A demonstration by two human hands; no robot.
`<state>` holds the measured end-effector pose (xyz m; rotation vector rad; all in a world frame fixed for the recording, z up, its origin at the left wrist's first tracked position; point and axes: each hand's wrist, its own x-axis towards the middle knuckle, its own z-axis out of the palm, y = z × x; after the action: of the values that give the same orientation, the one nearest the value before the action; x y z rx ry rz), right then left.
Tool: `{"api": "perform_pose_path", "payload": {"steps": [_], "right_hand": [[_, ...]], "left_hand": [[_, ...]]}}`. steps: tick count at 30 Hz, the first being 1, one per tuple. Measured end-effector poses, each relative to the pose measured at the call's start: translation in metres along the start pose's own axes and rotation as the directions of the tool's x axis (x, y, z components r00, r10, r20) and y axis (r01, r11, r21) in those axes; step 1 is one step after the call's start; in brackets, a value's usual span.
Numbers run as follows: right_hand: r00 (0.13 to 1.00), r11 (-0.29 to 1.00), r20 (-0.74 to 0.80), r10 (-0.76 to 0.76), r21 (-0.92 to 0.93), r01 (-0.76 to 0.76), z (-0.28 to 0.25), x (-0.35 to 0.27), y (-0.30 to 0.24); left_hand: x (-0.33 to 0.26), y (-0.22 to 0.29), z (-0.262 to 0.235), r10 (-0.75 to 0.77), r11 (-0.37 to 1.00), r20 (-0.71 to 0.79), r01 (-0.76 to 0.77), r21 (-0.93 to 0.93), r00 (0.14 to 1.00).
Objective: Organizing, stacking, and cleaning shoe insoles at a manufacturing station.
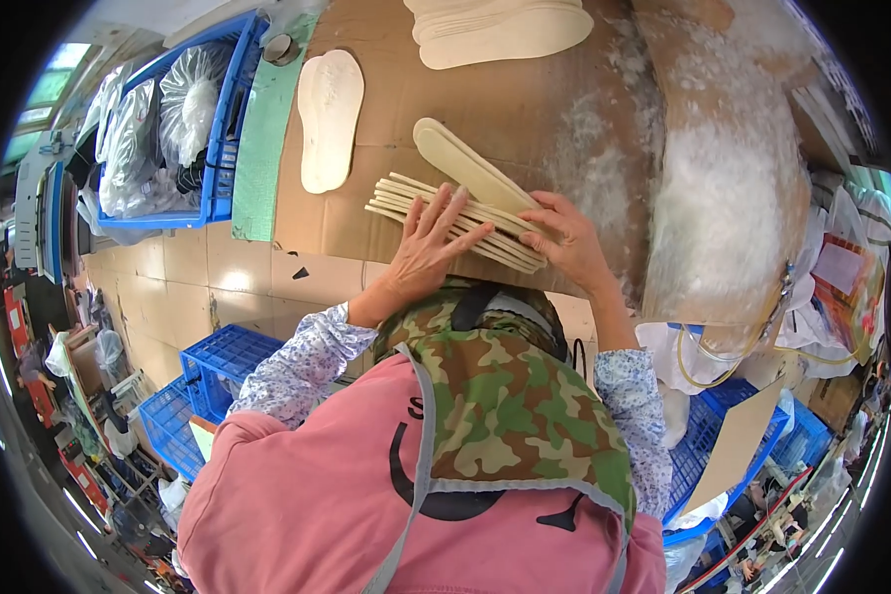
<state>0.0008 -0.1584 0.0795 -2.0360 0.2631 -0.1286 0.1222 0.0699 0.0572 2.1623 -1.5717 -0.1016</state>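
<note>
A bundle of cream shoe insoles [500,249] stands on edge at the cardboard's near side, fanned slightly at its left end. My left hand [424,246] lies across the bundle with its fingers spread. At the right end, my right hand [571,244] has its thumb and fingers around the insole ends. Another insole group [465,163] leans beyond the bundle, its broad face showing and its right end close to my right fingers. A pair of overlapping insoles [329,121] lies flat to the left. Farther off, a fanned pile of insoles [505,32] is cut by the top edge.
Cardboard [391,89] covers the work surface, with white dusty residue [723,198] on its right. A blue crate [226,148] of plastic-wrapped items stands at the left, beside a green strip [257,168]. More blue crates [230,354] sit below left and lower right.
</note>
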Motion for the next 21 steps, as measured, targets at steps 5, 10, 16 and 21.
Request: {"api": "perform_pose_path", "payload": {"steps": [5, 10, 16, 21], "right_hand": [[1.0, 0.999, -0.004, -0.001, -0.052, 0.001, -0.001, -0.002, -0.007], [0.996, 0.954, 0.059, -0.065, -0.288, 0.079, 0.004, -0.009, -0.026], [0.992, 0.919, 0.039, -0.12, -0.375, 0.126, 0.017, -0.019, -0.015], [0.976, 0.942, -0.088, -0.199, -0.291, 0.166, -0.014, 0.003, -0.015]], "left_hand": [[0.001, -0.001, 0.0, 0.001, 1.0, 0.008, -0.001, 0.011, 1.0], [0.001, -0.008, 0.003, -0.02, 0.999, -0.022, 0.019, -0.029, 1.0], [0.035, -0.026, -0.029, 0.024, 0.996, 0.139, -0.035, 0.079, 0.99], [0.072, -0.03, -0.037, 0.151, 0.987, 0.11, -0.145, -0.064, 0.982]]}}
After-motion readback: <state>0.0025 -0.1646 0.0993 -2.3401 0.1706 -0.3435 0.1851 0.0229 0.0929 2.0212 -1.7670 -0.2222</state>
